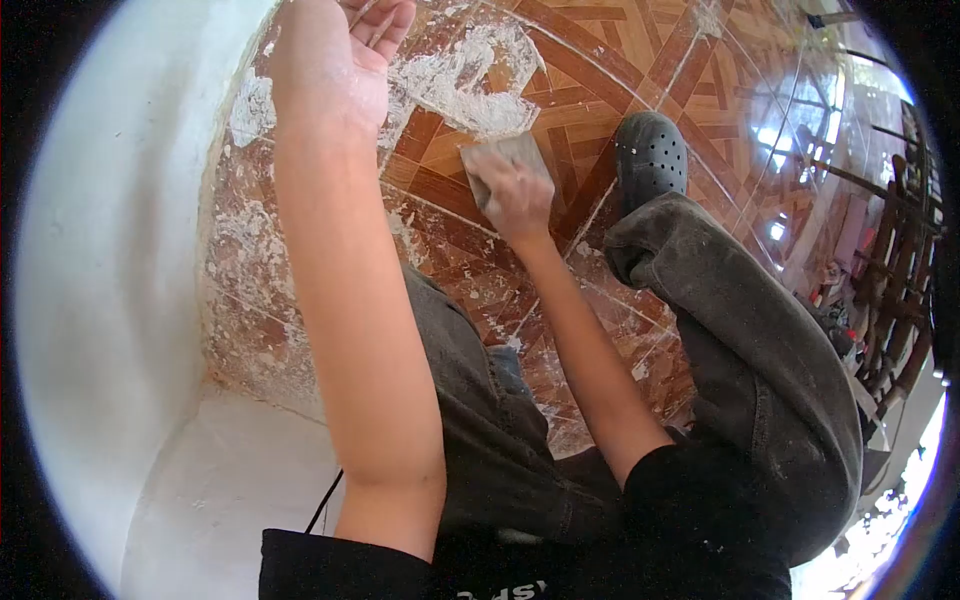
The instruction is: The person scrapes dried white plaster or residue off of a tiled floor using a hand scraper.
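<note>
My right hand point(516, 195) is closed around a flat, broad scraper point(533, 152), whose blade lies on the tiled floor. The fingers hide most of its handle. Just beyond the blade is a smeared patch of white paste point(480, 85). At the top edge, my left hand point(368, 60) is raised near the wall with the palm turned partly up. Its fingers are loosely curled and somewhat apart, and I see nothing held in them. The frame cuts off part of that hand.
A white wall point(110, 250) runs along the left. White residue covers the patterned brown floor tiles point(260, 290) beside it. My foot in a dark clog point(650, 155) rests right of the scraper. Piled wooden pieces point(900, 270) stand at the far right.
</note>
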The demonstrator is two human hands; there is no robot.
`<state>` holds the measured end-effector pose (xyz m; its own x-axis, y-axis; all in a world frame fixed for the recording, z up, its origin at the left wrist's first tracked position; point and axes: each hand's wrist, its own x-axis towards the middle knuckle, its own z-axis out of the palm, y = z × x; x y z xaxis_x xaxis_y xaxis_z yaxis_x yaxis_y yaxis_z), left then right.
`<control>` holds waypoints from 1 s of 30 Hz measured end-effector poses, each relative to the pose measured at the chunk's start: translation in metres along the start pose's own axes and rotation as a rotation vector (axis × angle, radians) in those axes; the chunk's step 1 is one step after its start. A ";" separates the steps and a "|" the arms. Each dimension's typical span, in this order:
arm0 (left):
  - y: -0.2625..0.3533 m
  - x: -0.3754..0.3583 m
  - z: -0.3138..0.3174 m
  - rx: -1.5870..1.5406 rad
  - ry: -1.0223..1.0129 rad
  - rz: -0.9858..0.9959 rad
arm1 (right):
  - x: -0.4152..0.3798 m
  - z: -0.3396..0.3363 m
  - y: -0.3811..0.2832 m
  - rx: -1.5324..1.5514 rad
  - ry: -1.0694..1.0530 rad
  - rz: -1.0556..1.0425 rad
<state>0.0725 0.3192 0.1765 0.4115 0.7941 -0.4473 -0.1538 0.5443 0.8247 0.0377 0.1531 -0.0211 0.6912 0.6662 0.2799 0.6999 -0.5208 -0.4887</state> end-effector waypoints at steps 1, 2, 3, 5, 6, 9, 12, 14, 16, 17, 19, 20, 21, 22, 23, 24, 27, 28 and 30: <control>-0.001 0.000 -0.001 -0.005 0.004 -0.004 | 0.002 0.002 0.001 -0.004 -0.006 -0.003; -0.001 -0.001 -0.002 -0.008 -0.050 -0.001 | 0.005 0.001 -0.001 -0.035 -0.072 0.020; -0.001 -0.004 -0.002 -0.011 -0.104 0.000 | 0.006 -0.003 -0.001 -0.069 -0.139 0.045; 0.007 -0.004 0.008 -0.001 0.001 -0.064 | 0.001 -0.010 -0.002 -0.104 -0.138 0.025; 0.011 -0.003 0.011 0.019 0.107 -0.127 | -0.002 -0.011 -0.004 -0.130 -0.136 0.011; 0.000 -0.006 -0.001 -0.038 -0.078 0.064 | -0.015 -0.008 -0.005 -0.049 -0.009 -0.007; -0.003 0.000 0.001 -0.020 -0.021 0.004 | 0.003 0.003 -0.001 -0.033 -0.057 0.067; -0.004 -0.003 -0.002 -0.007 -0.065 0.010 | 0.010 -0.007 -0.007 -0.016 -0.047 0.068; -0.002 -0.002 -0.003 0.012 -0.109 0.039 | 0.006 -0.011 -0.009 -0.032 -0.097 0.072; 0.000 0.000 -0.002 -0.002 -0.062 0.019 | 0.005 -0.010 -0.008 -0.056 -0.147 0.076; 0.001 0.001 0.001 -0.020 -0.005 0.000 | 0.001 -0.005 -0.009 -0.057 -0.098 0.064; 0.002 -0.003 0.005 0.016 0.001 0.010 | 0.001 -0.004 -0.012 -0.055 -0.055 0.057; 0.003 -0.006 0.006 0.055 0.008 0.015 | 0.006 -0.002 -0.013 -0.047 -0.061 0.055; 0.003 -0.003 0.003 0.060 0.013 0.017 | 0.015 0.000 -0.010 -0.072 -0.105 0.099; 0.004 0.001 0.001 0.052 -0.023 -0.009 | 0.021 0.000 -0.009 -0.101 -0.147 0.143; 0.003 0.001 0.001 0.038 -0.062 -0.037 | 0.017 0.002 -0.009 -0.088 -0.077 0.128; 0.002 -0.005 -0.003 -0.009 -0.091 0.032 | 0.007 -0.004 -0.011 -0.069 -0.051 0.082; 0.000 0.002 -0.010 -0.011 -0.093 0.039 | 0.002 -0.005 -0.011 -0.062 -0.095 0.077; 0.002 0.019 -0.022 -0.047 -0.150 -0.042 | 0.009 -0.001 -0.007 -0.073 -0.074 0.091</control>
<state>0.0605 0.3412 0.1621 0.5477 0.7231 -0.4210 -0.1744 0.5908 0.7877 0.0391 0.1628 -0.0143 0.7394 0.6504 0.1740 0.6478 -0.6168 -0.4472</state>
